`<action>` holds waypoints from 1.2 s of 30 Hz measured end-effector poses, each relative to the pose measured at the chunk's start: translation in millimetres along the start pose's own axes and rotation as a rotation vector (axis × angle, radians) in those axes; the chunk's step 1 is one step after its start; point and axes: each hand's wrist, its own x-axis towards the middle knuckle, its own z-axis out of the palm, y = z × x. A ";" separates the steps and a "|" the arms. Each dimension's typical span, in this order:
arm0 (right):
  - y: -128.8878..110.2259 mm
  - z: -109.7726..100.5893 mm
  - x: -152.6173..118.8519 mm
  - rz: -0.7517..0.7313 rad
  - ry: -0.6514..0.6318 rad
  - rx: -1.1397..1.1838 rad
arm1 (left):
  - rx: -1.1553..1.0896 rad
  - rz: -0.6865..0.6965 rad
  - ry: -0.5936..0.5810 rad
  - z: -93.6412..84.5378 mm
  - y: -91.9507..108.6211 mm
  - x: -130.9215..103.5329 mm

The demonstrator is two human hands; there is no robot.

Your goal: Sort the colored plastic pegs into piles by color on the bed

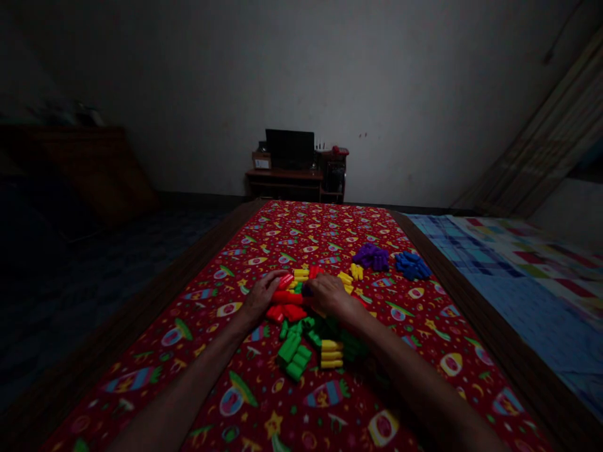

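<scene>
My left hand (262, 294) is at the left side of a pile of toy blocks, its fingers bent round a red block (285, 280). On the pile's other side my right hand (330, 292) is closed, with a small dark block (307, 289) showing at its fingertips. Between and below the hands lie more red blocks (287, 312). Yellow blocks (301, 274) sit just beyond the fingers. Nearer to me are green blocks (294, 356) and a row of yellow blocks (331, 355). My right hand and forearm hide part of the pile.
A purple heap of blocks (371, 256) and a blue heap (412, 266) lie to the right on the red patterned cloth (301, 235). Beyond its far end stands a desk with a monitor (290, 148). A bed with a checked cover (494, 301) is at the right.
</scene>
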 end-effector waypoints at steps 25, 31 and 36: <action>125.6 -47.4 -34.0 0.592 0.044 -0.117 | 0.031 -0.039 0.007 -1.5 7.4 -0.9; 117.2 -51.9 -29.1 0.534 0.095 -0.096 | 0.046 -0.038 -0.002 -2.5 -0.9 1.4; 98.9 -48.3 -20.8 0.358 0.221 0.019 | 0.061 -0.047 -0.002 -2.4 0.0 1.1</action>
